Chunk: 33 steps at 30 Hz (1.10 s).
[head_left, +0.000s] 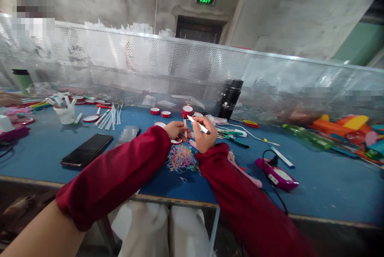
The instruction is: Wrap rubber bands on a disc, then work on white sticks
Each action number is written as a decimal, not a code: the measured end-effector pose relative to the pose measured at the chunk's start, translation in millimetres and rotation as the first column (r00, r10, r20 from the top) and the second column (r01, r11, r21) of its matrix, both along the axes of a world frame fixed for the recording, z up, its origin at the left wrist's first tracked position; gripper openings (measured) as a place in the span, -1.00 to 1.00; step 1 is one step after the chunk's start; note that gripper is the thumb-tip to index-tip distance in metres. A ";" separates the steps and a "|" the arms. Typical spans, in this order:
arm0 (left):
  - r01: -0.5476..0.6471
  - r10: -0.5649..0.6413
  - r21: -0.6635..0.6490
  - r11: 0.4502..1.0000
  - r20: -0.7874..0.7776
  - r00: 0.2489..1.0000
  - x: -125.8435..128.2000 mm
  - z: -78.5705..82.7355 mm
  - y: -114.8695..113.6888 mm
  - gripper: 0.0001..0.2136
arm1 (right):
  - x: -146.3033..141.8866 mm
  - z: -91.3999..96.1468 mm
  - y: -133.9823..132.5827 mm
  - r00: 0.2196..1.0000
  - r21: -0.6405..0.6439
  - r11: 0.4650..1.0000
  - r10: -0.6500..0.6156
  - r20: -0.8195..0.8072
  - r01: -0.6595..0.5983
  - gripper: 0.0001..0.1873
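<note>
Marker, white with a black end, sits in the right hand, gripped between thumb and fingers above the table. Its white tip is close to a small pale strip, which the left hand pinches upright; whether the two touch, I cannot tell. Just below the hands lies a loose pile of coloured bands. A black phone rests left of them, pliers to the right, and a black bottle stands behind, near the perforated screen.
</note>
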<state>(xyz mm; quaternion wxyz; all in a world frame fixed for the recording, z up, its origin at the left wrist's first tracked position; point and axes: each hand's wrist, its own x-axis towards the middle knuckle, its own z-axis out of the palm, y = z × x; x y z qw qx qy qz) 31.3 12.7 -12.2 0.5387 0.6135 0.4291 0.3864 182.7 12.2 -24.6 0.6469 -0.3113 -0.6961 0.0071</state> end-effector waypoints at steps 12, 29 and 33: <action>-0.016 0.025 0.112 0.994 -0.082 0.996 -1.3 -2.6 1.9 -0.82 | -0.3 0.4 -2.0 0.999 -0.023 0.999 -0.034 -0.016 0.033 -0.89; 0.017 -0.009 0.129 0.991 -0.065 0.998 -0.6 -3.8 3.5 -0.76 | -1.0 -2.1 1.0 0.998 -0.004 0.998 -0.055 0.033 0.055 -0.89; 0.023 -0.015 0.127 0.992 -0.068 0.998 -0.7 -4.3 3.5 -0.77 | 0.1 -2.0 2.0 0.998 -0.003 0.998 -0.065 0.019 0.065 -0.89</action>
